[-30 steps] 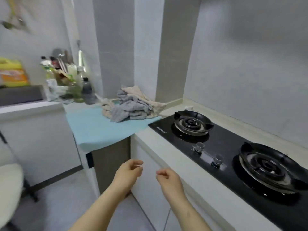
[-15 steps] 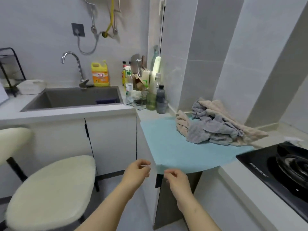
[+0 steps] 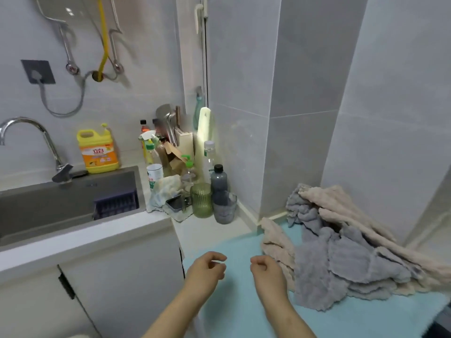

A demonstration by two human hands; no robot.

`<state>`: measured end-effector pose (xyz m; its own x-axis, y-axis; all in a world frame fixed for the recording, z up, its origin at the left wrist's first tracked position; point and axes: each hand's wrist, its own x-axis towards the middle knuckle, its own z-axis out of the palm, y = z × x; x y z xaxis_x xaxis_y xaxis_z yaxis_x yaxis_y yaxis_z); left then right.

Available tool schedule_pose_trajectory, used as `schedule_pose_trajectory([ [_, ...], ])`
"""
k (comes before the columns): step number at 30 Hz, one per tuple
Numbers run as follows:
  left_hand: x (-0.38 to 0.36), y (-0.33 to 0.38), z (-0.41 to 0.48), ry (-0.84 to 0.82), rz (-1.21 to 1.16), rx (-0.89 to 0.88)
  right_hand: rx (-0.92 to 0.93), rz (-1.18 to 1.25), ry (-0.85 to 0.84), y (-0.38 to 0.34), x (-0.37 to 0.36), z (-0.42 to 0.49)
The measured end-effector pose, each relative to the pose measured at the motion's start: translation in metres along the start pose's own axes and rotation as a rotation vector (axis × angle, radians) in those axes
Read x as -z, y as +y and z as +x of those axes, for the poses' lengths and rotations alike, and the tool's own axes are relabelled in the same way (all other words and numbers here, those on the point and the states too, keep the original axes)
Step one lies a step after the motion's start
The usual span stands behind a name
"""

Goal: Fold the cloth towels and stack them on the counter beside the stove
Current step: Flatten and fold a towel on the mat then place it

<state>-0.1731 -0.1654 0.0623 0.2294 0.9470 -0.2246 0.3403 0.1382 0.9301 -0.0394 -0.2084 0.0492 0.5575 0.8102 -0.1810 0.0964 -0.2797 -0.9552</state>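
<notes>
Head view: my left hand [image 3: 205,272] and right hand [image 3: 267,273], fingers [image 3: 218,256] loosely curled and empty, poised over the surface [image 3: 234,313] beside the crumpled towels [image 3: 341,259], seemingly ready to take one.

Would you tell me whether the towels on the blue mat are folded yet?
Not folded: the towels lie crumpled in one loose heap on the mat.
</notes>
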Motion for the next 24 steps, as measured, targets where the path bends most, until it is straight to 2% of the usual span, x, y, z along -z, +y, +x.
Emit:
schedule_pose_trajectory([
  [3,-0.020,0.009,0.048,-0.079,0.084,-0.055,0.013,-0.087,0.212,0.004,0.011,0.037],
  [8,-0.069,0.017,0.115,-0.265,0.300,-0.353,-0.046,-0.168,0.571,0.031,0.025,0.080],
  [12,-0.104,0.022,0.160,-0.550,0.430,-0.644,-0.162,-0.054,0.862,0.042,0.023,0.102],
  [15,-0.117,0.020,0.184,-0.801,0.460,-0.626,-0.244,-0.032,1.027,0.039,0.013,0.106],
  [19,-0.130,0.010,0.204,-1.016,0.647,-0.672,-0.378,-0.143,1.091,0.038,0.007,0.102],
  [21,-0.133,0.006,0.210,-0.997,0.733,-0.757,-0.422,-0.175,1.069,0.042,0.004,0.097],
  [24,-0.135,0.000,0.216,-0.926,0.681,-0.853,-0.393,-0.216,1.089,0.054,0.001,0.091],
])
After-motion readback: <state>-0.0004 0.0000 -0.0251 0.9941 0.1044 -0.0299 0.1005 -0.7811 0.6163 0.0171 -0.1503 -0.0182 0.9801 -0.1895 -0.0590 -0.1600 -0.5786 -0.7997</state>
